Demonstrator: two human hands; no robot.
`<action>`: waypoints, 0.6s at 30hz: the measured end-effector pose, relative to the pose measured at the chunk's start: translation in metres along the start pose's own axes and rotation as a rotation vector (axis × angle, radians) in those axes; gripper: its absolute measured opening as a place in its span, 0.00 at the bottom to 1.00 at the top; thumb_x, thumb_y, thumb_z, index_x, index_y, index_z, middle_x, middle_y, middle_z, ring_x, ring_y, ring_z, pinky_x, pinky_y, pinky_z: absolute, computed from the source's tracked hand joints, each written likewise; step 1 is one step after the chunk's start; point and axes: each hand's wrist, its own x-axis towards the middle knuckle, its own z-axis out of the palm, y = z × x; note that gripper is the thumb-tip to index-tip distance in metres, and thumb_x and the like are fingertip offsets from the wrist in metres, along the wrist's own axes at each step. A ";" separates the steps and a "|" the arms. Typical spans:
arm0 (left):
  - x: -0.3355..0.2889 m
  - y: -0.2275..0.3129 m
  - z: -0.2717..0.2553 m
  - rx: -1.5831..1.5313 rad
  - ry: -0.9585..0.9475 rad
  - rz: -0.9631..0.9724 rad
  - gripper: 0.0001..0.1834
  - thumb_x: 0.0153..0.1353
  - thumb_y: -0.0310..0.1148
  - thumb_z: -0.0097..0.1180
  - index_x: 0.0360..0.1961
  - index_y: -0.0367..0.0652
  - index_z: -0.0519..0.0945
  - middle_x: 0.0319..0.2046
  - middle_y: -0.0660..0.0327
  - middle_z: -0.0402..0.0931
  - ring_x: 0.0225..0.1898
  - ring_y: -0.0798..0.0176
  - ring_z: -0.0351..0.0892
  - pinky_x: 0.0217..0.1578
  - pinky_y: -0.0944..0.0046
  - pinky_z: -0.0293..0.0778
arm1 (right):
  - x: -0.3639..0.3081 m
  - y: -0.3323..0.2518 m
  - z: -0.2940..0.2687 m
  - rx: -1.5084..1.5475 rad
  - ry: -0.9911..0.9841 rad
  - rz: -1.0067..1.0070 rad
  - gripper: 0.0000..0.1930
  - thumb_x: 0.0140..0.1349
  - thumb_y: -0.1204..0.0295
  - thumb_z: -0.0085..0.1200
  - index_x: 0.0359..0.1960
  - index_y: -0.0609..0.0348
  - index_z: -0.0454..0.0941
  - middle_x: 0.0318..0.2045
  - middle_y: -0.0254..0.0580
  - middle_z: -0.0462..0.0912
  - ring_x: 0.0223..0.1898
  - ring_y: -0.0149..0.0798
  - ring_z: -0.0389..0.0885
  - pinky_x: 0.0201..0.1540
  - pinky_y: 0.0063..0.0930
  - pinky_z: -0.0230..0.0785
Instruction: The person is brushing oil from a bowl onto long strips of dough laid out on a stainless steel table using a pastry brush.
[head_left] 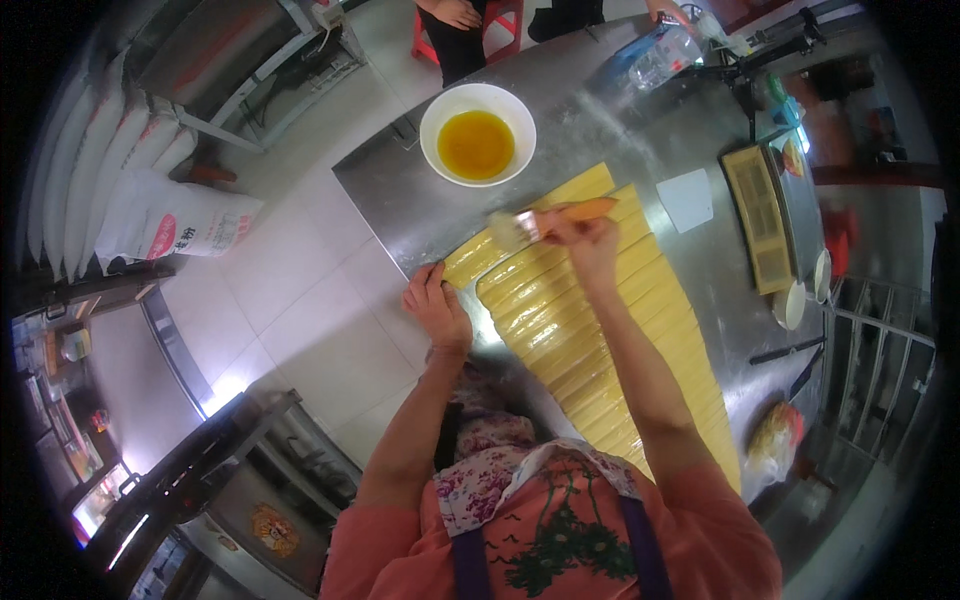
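My right hand (588,248) is closed round the orange handle of a pastry brush (512,231). Its pale bristles rest on the far dough strip (580,190), a long, flat yellow piece. At that strip's left end, by the table's edge, my left hand (437,308) holds it with bent fingers. Nearer to me, several more dough strips (560,310) lie side by side, shiny on top and partly hidden by my right forearm. Beyond them stands a white bowl (431,140) with yellow-orange liquid, likely oil, inside.
The steel table (385,185) has a white scraper-like sheet (686,200) lying right of the dough. Farther right are a yellow-framed box (757,222) and a plastic bag (775,440). White sacks (175,215) are stacked at the left. Another person's hand (458,13) shows at the top.
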 end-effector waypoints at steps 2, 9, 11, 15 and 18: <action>-0.001 -0.001 0.002 -0.076 0.022 -0.003 0.19 0.54 0.27 0.46 0.49 0.39 0.72 0.48 0.52 0.68 0.52 0.49 0.62 0.56 0.50 0.52 | -0.020 -0.001 0.030 0.020 -0.099 0.106 0.08 0.54 0.76 0.58 0.32 0.69 0.79 0.27 0.38 0.81 0.28 0.28 0.79 0.30 0.20 0.73; 0.005 0.015 -0.007 0.032 -0.031 0.024 0.16 0.57 0.28 0.45 0.47 0.39 0.73 0.48 0.55 0.71 0.52 0.51 0.64 0.56 0.53 0.52 | 0.025 0.009 -0.011 0.146 -0.032 0.133 0.05 0.53 0.77 0.58 0.29 0.68 0.78 0.26 0.41 0.81 0.26 0.29 0.79 0.28 0.22 0.74; 0.008 0.018 -0.007 0.042 -0.064 0.055 0.15 0.57 0.28 0.45 0.45 0.40 0.74 0.47 0.57 0.72 0.52 0.52 0.64 0.56 0.53 0.52 | 0.052 0.009 -0.048 0.059 0.094 0.053 0.08 0.54 0.76 0.57 0.35 0.69 0.77 0.29 0.44 0.81 0.29 0.34 0.81 0.32 0.25 0.77; 0.008 0.020 -0.007 0.057 -0.073 0.089 0.15 0.55 0.25 0.46 0.45 0.39 0.75 0.47 0.56 0.72 0.51 0.51 0.65 0.55 0.53 0.53 | 0.071 0.002 -0.102 0.151 0.438 -0.099 0.09 0.53 0.75 0.57 0.31 0.71 0.76 0.26 0.43 0.80 0.24 0.32 0.79 0.26 0.23 0.76; 0.005 0.021 -0.005 0.065 -0.046 0.105 0.16 0.55 0.25 0.46 0.46 0.40 0.74 0.47 0.55 0.72 0.51 0.51 0.65 0.55 0.53 0.53 | 0.055 0.008 -0.117 0.253 0.674 -0.206 0.09 0.53 0.75 0.58 0.29 0.72 0.76 0.25 0.43 0.79 0.22 0.32 0.78 0.24 0.23 0.76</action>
